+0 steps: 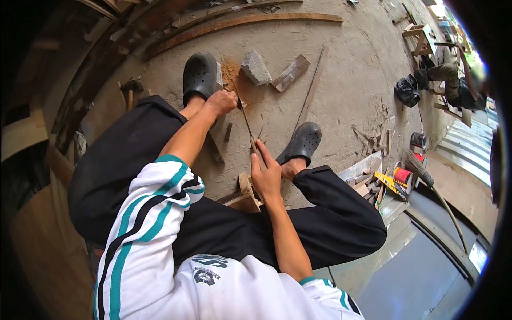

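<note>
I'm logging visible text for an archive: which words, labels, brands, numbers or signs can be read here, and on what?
Shirt: dark letters by a crest; I won't copy them out.
Red can: label too small to read.
Yellow object: dark markings, too small to read.
Thin tool: no text seen.

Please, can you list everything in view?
Thin tool: one, dark, centre
Powder: one patch, orange, top centre
Stone: one, grey, top centre
Block: one, brown, top centre
Strip: one, brown, top centre
Hammer: one, brown handle, left
Planks: several, brown, top
Bag: one, black, right
Cans: several, red, dark, right
Broom: one, brown, right
Other person: one, dark clothing, right
Clogs: two, dark, on feet
Trousers: one pair, black, centre
Shirt: one, white, bottom
Left hand: one, bare, on tool
Right hand: one, bare, on tool
</note>
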Demonstrator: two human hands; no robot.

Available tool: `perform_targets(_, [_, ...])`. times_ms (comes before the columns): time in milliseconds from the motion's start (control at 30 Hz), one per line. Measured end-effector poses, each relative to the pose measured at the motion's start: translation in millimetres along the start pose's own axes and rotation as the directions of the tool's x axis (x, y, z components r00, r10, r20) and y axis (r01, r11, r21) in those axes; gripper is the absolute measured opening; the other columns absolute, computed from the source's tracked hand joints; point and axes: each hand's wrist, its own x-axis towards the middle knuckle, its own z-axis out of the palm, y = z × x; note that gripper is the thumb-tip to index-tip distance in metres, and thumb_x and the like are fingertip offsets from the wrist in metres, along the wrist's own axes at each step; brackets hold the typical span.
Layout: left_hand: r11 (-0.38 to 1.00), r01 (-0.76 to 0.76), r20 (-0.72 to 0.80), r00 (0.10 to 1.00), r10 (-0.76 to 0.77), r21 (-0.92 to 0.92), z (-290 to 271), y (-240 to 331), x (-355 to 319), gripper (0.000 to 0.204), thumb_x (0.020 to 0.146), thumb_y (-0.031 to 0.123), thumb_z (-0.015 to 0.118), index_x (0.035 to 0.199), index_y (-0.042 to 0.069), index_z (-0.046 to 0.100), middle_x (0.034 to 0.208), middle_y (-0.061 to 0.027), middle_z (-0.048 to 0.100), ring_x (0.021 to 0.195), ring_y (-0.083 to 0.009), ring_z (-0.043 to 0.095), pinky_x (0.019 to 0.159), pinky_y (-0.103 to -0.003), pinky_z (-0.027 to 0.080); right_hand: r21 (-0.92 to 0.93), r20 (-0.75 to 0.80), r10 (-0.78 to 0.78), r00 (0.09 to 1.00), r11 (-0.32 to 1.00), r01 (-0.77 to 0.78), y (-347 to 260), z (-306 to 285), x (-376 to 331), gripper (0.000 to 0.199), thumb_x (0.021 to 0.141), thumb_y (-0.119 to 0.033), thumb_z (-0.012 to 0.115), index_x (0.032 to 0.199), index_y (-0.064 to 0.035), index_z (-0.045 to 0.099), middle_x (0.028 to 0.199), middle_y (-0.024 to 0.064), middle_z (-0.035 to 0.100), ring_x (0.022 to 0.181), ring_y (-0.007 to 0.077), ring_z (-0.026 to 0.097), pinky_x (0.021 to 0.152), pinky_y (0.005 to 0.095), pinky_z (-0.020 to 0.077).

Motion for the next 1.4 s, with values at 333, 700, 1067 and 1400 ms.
perform_targets(333, [1.000, 0.000, -0.006, 1.000, 0.000, 0.010, -1, -1, -8, 0.012, 0.077, 0.010, 0.059, 0.075, 0.003, 0.069, 0.086, -0.0103, 0.062, 0.081, -0.0245, 0.067, 0.061, -0.032, 0.056, -0.055, 0.015, -0.045, 0.999, 0.997, 0.046, -6, -11, -25, 0.038, 0.092, -0.007, 0.057, 0.128, 0.0017, 0.057, 0.120, 0.0207, 0.065, 0.115, 0.0266, 0.061, 0.098, 0.0331, 0.0443])
perform_targets(700, [1.000, -0.004, 0.025, 1.000, 0.003, 0.020, -5, -7, -12, 0.012, 0.076, 0.010, 0.060, 0.073, 0.005, 0.070, 0.085, -0.0128, 0.064, 0.081, -0.0267, 0.069, 0.066, -0.034, 0.057, -0.042, 0.035, -0.040, 0.999, 0.998, 0.041, -22, -31, -59, 0.037, 0.092, -0.007, 0.057, 0.128, 0.0014, 0.057, 0.121, 0.0206, 0.064, 0.117, 0.0274, 0.061, 0.099, 0.0336, 0.0438])
perform_targets(1067, [1.000, -0.021, 0.014, 1.000, 0.021, -0.002, -6, -8, -11, 0.012, 0.078, 0.010, 0.060, 0.073, 0.006, 0.071, 0.088, -0.0123, 0.065, 0.082, -0.0267, 0.070, 0.069, -0.035, 0.057, -0.010, 0.012, -0.052, 0.999, 0.999, 0.052, -5, -29, -68, 0.038, 0.092, -0.008, 0.057, 0.129, 0.0000, 0.057, 0.120, 0.0206, 0.065, 0.114, 0.0265, 0.062, 0.098, 0.0317, 0.0445])
perform_targets(1400, [0.997, 0.077, -0.041, 0.996, -0.078, -0.025, -7, -8, -8, 0.013, 0.080, 0.008, 0.057, 0.077, 0.003, 0.069, 0.091, -0.0122, 0.064, 0.084, -0.0272, 0.069, 0.066, -0.036, 0.058, -0.095, -0.013, -0.019, 1.000, 0.995, 0.018, -19, -10, -54, 0.041, 0.091, -0.012, 0.060, 0.131, -0.0026, 0.056, 0.118, 0.0226, 0.065, 0.110, 0.0277, 0.065, 0.093, 0.0312, 0.0476])
